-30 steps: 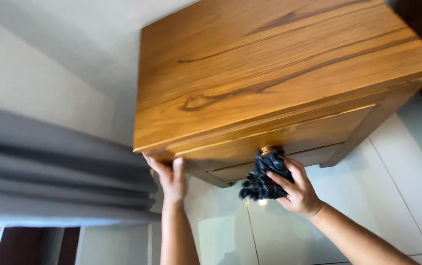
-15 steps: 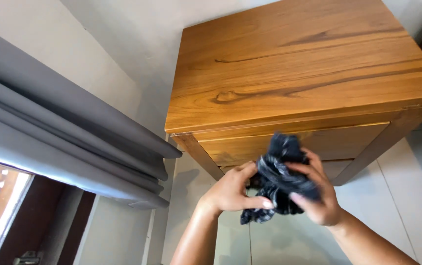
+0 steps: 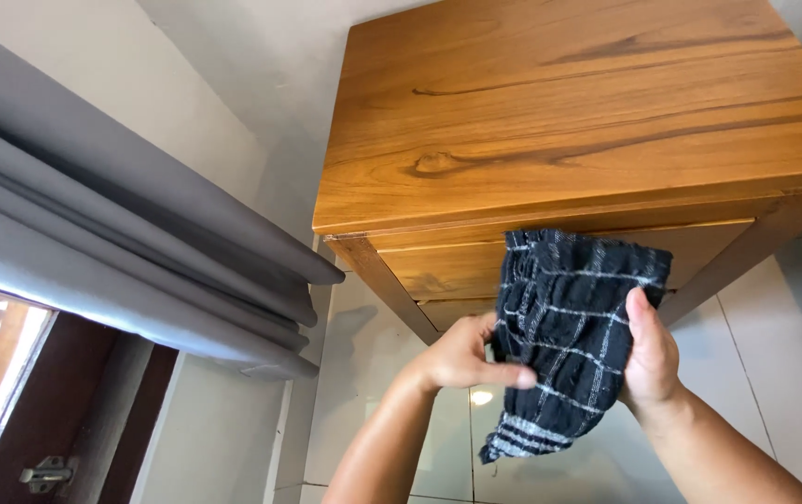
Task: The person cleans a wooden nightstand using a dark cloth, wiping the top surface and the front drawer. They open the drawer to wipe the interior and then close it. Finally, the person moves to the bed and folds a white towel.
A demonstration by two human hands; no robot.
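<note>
A dark blue checked cloth with thin white lines hangs spread between both my hands, in front of the drawers of a wooden cabinet. My left hand pinches its lower left edge with thumb and fingers. My right hand grips its right side, thumb laid over the front. The cloth's bottom end dangles below my hands and covers part of the upper drawer front.
Grey curtains hang at the left against a white wall, above a dark window frame with a metal latch. Glossy white floor tiles lie under the cabinet. The cabinet's slanted leg stands just left of my hands.
The cloth was bunched in my right hand at the drawer; my left hand left the cabinet's edge and joined it. Now both hands hold it spread out, away from the drawer.
</note>
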